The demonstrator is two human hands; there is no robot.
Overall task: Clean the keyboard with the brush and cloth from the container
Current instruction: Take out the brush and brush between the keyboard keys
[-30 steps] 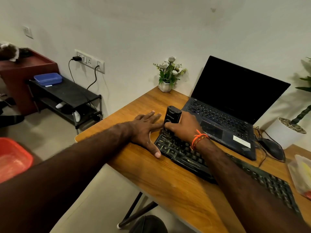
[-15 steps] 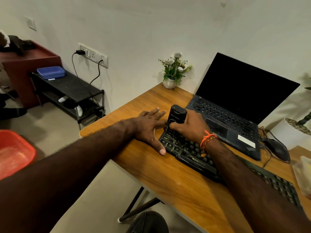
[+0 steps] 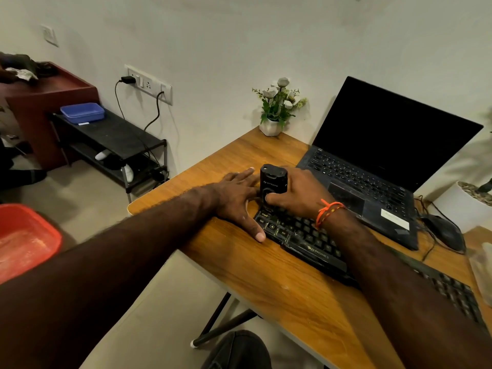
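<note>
Right hand point(image 3: 298, 194) grips the black brush unit point(image 3: 273, 182), thumb on its front, tool upright on the far-left keys of the keyboard point(image 3: 314, 241). Left hand point(image 3: 237, 201) lies flat, fingers straight, steadying the keyboard's left end on the desk point(image 3: 239, 275). Vs. 1 s ago: hands and tool barely shifted, so brushing likely ongoing at that corner. Bristles hidden under the unit; cloth and container not identifiable; keyboard's right end cut off behind the forearm.
</note>
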